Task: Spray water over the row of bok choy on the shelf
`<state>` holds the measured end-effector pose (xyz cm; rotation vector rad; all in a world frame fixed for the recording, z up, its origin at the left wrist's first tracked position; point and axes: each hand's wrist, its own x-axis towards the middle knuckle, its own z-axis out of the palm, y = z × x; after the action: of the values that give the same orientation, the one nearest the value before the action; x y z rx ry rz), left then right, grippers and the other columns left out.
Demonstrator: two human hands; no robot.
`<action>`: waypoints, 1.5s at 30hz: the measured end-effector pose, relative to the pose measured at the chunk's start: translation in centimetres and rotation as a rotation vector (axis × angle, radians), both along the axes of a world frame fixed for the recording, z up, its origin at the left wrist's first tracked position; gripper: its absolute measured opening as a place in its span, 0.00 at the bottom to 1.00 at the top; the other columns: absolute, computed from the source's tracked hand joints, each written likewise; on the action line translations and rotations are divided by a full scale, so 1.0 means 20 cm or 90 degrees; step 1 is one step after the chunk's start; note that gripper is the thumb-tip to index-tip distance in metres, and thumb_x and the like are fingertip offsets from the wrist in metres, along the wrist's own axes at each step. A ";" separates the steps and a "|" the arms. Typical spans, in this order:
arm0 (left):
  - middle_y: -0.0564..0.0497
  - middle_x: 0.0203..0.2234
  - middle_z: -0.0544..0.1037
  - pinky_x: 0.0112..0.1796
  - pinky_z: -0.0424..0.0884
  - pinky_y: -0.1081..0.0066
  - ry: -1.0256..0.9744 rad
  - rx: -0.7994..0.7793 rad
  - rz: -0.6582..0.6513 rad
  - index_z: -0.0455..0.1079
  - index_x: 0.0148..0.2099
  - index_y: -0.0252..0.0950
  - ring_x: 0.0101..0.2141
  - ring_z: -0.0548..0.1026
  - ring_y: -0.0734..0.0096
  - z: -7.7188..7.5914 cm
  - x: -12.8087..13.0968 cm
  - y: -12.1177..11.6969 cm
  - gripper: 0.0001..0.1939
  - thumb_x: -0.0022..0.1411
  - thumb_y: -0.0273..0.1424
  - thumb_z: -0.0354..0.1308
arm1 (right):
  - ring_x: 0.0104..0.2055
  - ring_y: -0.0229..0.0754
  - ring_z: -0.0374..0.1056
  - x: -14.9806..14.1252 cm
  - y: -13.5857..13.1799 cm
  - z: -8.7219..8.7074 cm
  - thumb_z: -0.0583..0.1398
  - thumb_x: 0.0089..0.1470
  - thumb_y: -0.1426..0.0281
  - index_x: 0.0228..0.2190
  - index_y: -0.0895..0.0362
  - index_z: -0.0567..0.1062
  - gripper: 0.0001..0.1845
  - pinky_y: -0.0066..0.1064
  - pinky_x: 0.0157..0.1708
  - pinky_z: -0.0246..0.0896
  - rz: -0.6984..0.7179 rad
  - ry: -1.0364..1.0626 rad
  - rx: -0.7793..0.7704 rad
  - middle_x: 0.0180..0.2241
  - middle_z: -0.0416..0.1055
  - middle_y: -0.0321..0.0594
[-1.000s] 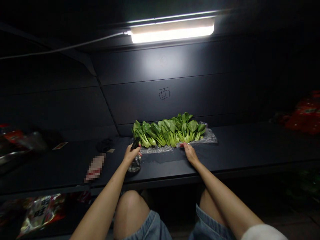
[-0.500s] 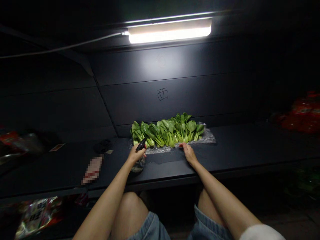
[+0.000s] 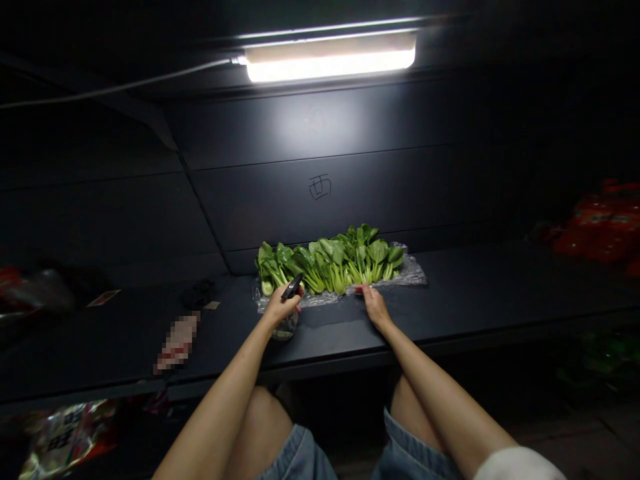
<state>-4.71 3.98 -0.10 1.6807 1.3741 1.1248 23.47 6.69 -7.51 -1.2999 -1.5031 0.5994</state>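
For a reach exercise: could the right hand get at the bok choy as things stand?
Probably yes. The right hand rests on the plastic sheet's near edge, before the bok choy, nothing between them; the spray bottle is in the left hand.

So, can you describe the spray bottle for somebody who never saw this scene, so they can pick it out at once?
Under the glowing tube lamp, find the dark counter with a row of bok choy on a clear plastic sheet. At the sheet's near left corner, the person's left hand grips a small spray bottle. Unlike the leafy greens beside it, it has a see-through body and a black trigger head.
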 end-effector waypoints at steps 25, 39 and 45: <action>0.56 0.24 0.75 0.24 0.68 0.75 0.012 0.015 -0.017 0.69 0.33 0.36 0.19 0.75 0.73 0.00 0.21 0.09 0.09 0.46 0.29 0.53 | 0.42 0.52 0.75 0.08 0.05 0.01 0.37 0.57 0.40 0.34 0.59 0.80 0.45 0.40 0.47 0.65 -0.123 0.066 0.024 0.36 0.80 0.54; 0.56 0.21 0.74 0.24 0.68 0.74 0.019 0.032 -0.023 0.69 0.35 0.35 0.20 0.75 0.71 -0.04 0.36 0.16 0.09 0.48 0.29 0.54 | 0.44 0.50 0.74 0.27 0.07 -0.02 0.36 0.64 0.51 0.37 0.60 0.80 0.39 0.37 0.49 0.63 -0.224 -0.048 0.012 0.39 0.80 0.53; 0.55 0.24 0.75 0.25 0.69 0.74 0.000 0.046 -0.036 0.69 0.37 0.35 0.21 0.76 0.71 -0.03 0.40 0.15 0.11 0.48 0.29 0.54 | 0.44 0.49 0.75 0.27 0.06 -0.02 0.36 0.62 0.47 0.38 0.60 0.80 0.42 0.35 0.47 0.63 -0.230 -0.010 -0.008 0.38 0.80 0.55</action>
<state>3.36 7.07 -0.69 1.7599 1.2915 1.1534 28.84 7.87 -7.84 -1.5420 -1.2355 0.3636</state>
